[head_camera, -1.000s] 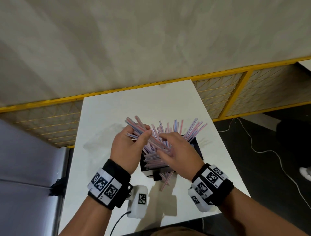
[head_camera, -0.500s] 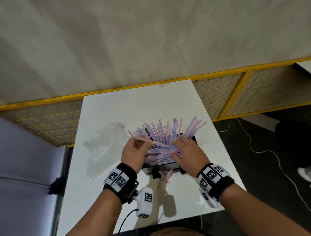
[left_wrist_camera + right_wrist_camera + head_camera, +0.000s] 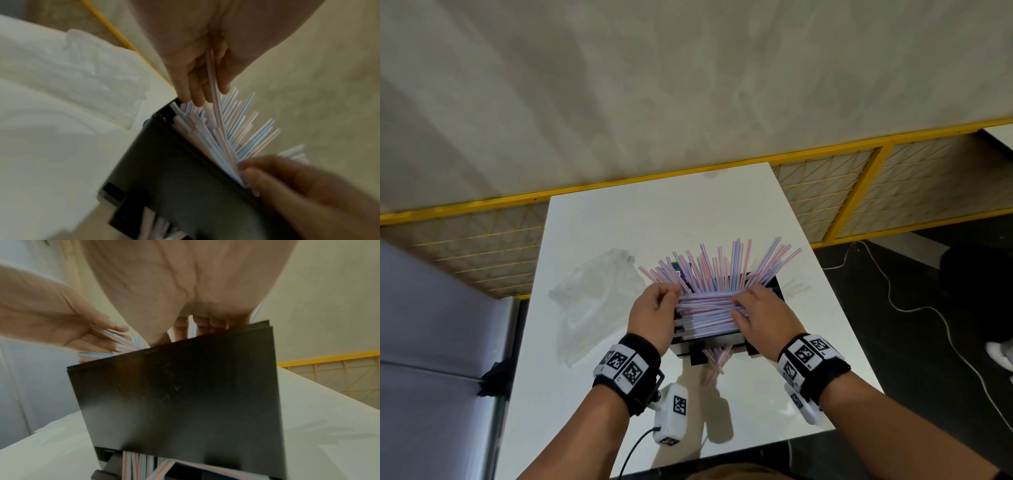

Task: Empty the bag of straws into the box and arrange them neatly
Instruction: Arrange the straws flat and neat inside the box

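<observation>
Thin pink-and-blue striped plastic straws (image 3: pixel 705 308) go into a black rectangular dispenser box (image 3: pixel 174 394) at frame centre on the white desk (image 3: pixel 654 222); the job looks partly done.
The left hand (image 3: pixel 654 317) and right hand (image 3: pixel 763 317) curl their fingers round the ends of one bundle, whose long axis runs left to right across the box top. Many others stand fanned, pointing toward the upper frame, so they probably need laying flat next.

Left hand (image 3: pixel 195 68), apparently pinching one straw (image 3: pixel 214 97) — black box (image 3: pixel 174 170) below
</observation>
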Tool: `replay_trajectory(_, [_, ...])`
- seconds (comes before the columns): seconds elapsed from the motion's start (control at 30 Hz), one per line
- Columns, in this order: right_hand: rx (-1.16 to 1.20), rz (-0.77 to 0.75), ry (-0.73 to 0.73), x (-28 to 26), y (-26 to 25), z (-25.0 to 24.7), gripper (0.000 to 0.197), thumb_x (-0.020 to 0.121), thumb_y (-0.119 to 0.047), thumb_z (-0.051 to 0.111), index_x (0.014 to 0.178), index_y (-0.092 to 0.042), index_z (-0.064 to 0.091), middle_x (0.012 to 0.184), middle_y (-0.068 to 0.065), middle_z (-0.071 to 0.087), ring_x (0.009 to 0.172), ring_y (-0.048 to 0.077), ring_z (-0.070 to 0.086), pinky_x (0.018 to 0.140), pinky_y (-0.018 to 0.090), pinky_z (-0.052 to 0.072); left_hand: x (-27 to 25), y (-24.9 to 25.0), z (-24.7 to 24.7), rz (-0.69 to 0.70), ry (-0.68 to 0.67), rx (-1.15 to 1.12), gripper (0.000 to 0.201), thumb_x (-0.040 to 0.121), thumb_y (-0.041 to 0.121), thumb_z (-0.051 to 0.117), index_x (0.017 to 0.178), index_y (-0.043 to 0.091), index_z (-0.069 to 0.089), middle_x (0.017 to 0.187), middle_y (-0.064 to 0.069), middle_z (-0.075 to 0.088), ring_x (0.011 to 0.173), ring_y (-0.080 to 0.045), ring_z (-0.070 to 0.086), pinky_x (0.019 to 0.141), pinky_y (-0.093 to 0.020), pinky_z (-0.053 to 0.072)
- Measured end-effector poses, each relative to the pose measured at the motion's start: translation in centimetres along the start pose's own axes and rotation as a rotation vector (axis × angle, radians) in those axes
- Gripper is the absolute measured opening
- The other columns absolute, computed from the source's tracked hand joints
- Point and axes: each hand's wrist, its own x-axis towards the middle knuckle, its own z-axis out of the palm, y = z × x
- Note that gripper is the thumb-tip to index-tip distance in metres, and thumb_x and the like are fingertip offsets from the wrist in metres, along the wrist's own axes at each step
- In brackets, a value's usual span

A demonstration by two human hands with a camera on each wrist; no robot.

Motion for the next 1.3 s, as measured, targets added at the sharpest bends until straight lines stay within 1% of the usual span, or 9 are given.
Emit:
replay_trajectory(0.13, [0.055, -0.090, 0.155, -0.7, -0.7, -0.1, 0.020, 0.101, -0.034, 0.058, 0.108, -0.018, 0.067, 0.105, -0.002, 0.058, 0.098, 0.017, 0.055, 0.086, 0.034, 0.050, -0.5, -0.3, 0.6, 0.122, -0.193, 0.282, 0.016, 0.101, 0.016, 0.054, 0.099, 0.029, 0.064, 0.105, 0.008, 0.063, 0.097, -0.007, 0.060, 0.081, -0.017, 0.046])
replay_trajectory(0.23, [0.070, -0.148, 0.123, -1.2, -0.8, -0.1, 0.024, 0.101, -0.043, 0.053, 0.101, -0.023, 0.066, 0.097, -0.007, 0.060, 0.093, 0.013, 0.055, 0.083, 0.034, 0.049, -0.7, -0.1, 1.0, 0.233, -0.287, 0.385, 0.009, 0.099, 0.023, 0.059, 0.103, 0.027, 0.066, 0.108, 0.007, 0.058, 0.100, -0.006, 0.057, 0.089, -0.018, 0.047])
replay_trajectory(0.3, [0.017, -0.148, 0.017, -1.4, -0.7, 0.1, 0.036, 0.100, -0.054, 0.048, 0.107, -0.025, 0.068, 0.102, -0.008, 0.064, 0.099, 0.014, 0.058, 0.088, 0.035, 0.049, -0.6, 0.1, 1.0, 0.301, -0.249, 0.423, 0.010, 0.098, 0.025, 0.059, 0.106, 0.022, 0.066, 0.109, 0.006, 0.055, 0.104, -0.011, 0.056, 0.096, -0.027, 0.047])
replay_trajectory(0.47, [-0.126, -0.144, -0.180, -1.1, -0.5, 0.5, 0.063, 0.094, -0.065, 0.044, 0.142, -0.026, 0.053, 0.136, -0.003, 0.060, 0.125, 0.022, 0.054, 0.105, 0.041, 0.046, -0.7, 0.7, 1.0, 0.474, -0.238, 0.628, 0.019, 0.096, 0.033, 0.062, 0.112, 0.022, 0.067, 0.112, 0.004, 0.057, 0.106, -0.015, 0.054, 0.096, -0.030, 0.047])
replay_trajectory(0.57, [-0.203, -0.131, -0.240, -0.6, -0.7, 0.9, 0.074, 0.091, -0.064, 0.051, 0.153, -0.026, 0.040, 0.150, -0.003, 0.050, 0.133, 0.025, 0.047, 0.110, 0.044, 0.040, -0.9, 0.6, 1.4, 0.445, -0.393, 0.798, 0.029, 0.098, 0.040, 0.057, 0.118, 0.022, 0.066, 0.116, 0.001, 0.060, 0.109, -0.020, 0.056, 0.097, -0.036, 0.047])
replay_trajectory(0.67, [-0.271, -0.112, -0.300, 0.3, -0.9, 1.0, 0.082, 0.089, -0.065, 0.056, 0.158, -0.027, 0.033, 0.156, -0.003, 0.044, 0.139, 0.027, 0.041, 0.114, 0.048, 0.034, -1.3, 0.2, 1.8, 0.350, -0.472, 0.872, 0.024, 0.101, 0.034, 0.051, 0.114, 0.019, 0.064, 0.115, -0.001, 0.059, 0.110, -0.023, 0.056, 0.093, -0.036, 0.047])
replay_trajectory(0.97, [-0.389, -0.109, -0.470, 3.1, -2.2, 0.2, 0.058, 0.086, -0.054, 0.069, 0.133, -0.024, 0.056, 0.131, 0.004, 0.062, 0.123, 0.031, 0.054, 0.103, 0.048, 0.046, -1.3, -0.7, 2.3, 0.265, -0.508, 0.880, 0.026, 0.104, 0.026, 0.045, 0.122, 0.021, 0.063, 0.122, -0.001, 0.058, 0.112, -0.023, 0.057, 0.093, -0.035, 0.047])
replay_trajectory(1.1, [-0.402, -0.081, -0.502, 3.1, -2.1, 0.6, 0.066, 0.082, -0.056, 0.073, 0.134, -0.023, 0.050, 0.124, 0.006, 0.066, 0.113, 0.032, 0.059, 0.097, 0.044, 0.048, -1.5, -0.7, 2.3, 0.247, -0.515, 0.871, 0.026, 0.105, 0.030, 0.041, 0.115, 0.021, 0.064, 0.120, -0.002, 0.062, 0.109, -0.023, 0.059, 0.091, -0.036, 0.049])
replay_trajectory(1.3, [-0.395, -0.054, -0.512, 3.6, -2.1, 0.6, 0.067, 0.081, -0.057, 0.073, 0.133, -0.024, 0.049, 0.126, 0.005, 0.064, 0.116, 0.033, 0.056, 0.098, 0.047, 0.044, -1.6, -0.8, 2.3, 0.240, -0.526, 0.872, 0.026, 0.107, 0.033, 0.037, 0.112, 0.020, 0.059, 0.119, -0.003, 0.063, 0.108, -0.026, 0.058, 0.091, -0.042, 0.051])
